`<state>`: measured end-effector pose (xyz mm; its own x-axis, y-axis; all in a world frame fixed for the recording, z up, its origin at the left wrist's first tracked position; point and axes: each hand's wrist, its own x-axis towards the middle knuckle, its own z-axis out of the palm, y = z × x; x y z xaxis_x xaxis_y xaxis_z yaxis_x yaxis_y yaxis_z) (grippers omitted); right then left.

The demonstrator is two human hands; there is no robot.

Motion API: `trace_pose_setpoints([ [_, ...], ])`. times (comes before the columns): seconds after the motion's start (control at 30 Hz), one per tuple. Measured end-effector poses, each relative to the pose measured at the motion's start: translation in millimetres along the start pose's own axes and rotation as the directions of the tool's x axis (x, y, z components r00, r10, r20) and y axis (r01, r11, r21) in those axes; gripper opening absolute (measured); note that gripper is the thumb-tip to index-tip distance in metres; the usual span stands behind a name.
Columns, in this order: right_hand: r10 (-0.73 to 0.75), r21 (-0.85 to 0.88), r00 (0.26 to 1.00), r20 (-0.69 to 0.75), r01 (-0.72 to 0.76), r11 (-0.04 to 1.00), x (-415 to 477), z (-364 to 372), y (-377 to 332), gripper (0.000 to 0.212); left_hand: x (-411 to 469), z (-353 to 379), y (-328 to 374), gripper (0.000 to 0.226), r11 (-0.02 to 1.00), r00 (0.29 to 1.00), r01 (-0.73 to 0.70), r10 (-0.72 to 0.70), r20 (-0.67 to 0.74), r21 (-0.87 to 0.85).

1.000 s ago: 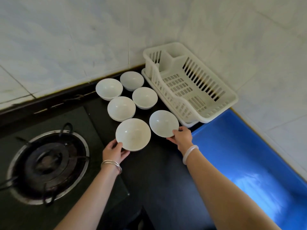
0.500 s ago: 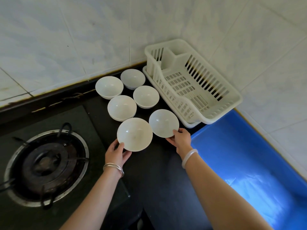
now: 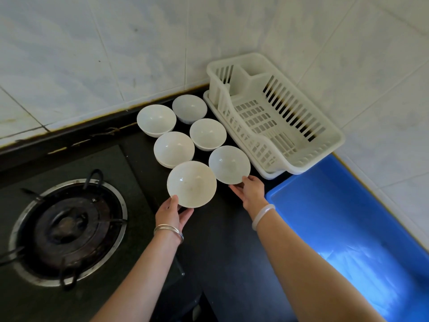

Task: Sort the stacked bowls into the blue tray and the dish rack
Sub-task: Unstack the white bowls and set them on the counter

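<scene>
Several white bowls stand on the black counter in two rows. My left hand (image 3: 172, 213) grips the near rim of the front left bowl (image 3: 191, 183), thumb on the rim and fingers under it. My right hand (image 3: 250, 192) pinches the near rim of the front right bowl (image 3: 229, 164). Behind them stand a middle left bowl (image 3: 173, 148), a middle right bowl (image 3: 207, 134) and two back bowls (image 3: 156, 119) (image 3: 189, 108). The white dish rack (image 3: 308, 159) stands empty at the right. The blue tray (image 3: 301, 205) lies in front of it, also empty.
A gas burner (image 3: 67, 228) with a black pan support sits at the left on the dark hob. White tiled walls (image 3: 116, 54) close the corner behind the bowls and along the right of the rack and tray.
The front left bowl has risen slightly and tilted in my left hand. My right hand keeps its hold on the front right bowl. The view has shifted a little.
</scene>
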<state>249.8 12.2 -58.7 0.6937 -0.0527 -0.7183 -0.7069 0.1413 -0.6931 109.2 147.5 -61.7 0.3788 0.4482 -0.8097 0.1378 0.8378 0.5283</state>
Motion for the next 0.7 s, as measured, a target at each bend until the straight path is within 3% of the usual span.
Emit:
trace_pose_setpoints([
  [0.27, 0.016, -0.013, 1.000, 0.014, -0.016, 1.000, -0.7, -1.9, -0.5, 0.035, 0.0, 0.6, -0.9, 0.017, 1.000, 1.000, 0.003, -0.003, -0.019, 0.010],
  [0.47, 0.021, -0.117, 0.997, 0.069, -0.013, 0.993, -7.8, -7.4, -2.5, 0.042, -5.8, -0.9, -2.6, 0.026, 1.000, 1.000, -0.013, 0.013, 0.016, 0.012],
  [0.7, -0.030, -0.231, 0.988, 0.150, 0.065, 0.971, -40.4, -39.8, -5.6, 0.046, -33.5, -9.6, -28.4, 0.040, 0.974, 0.994, -0.044, 0.020, 0.110, 0.222],
])
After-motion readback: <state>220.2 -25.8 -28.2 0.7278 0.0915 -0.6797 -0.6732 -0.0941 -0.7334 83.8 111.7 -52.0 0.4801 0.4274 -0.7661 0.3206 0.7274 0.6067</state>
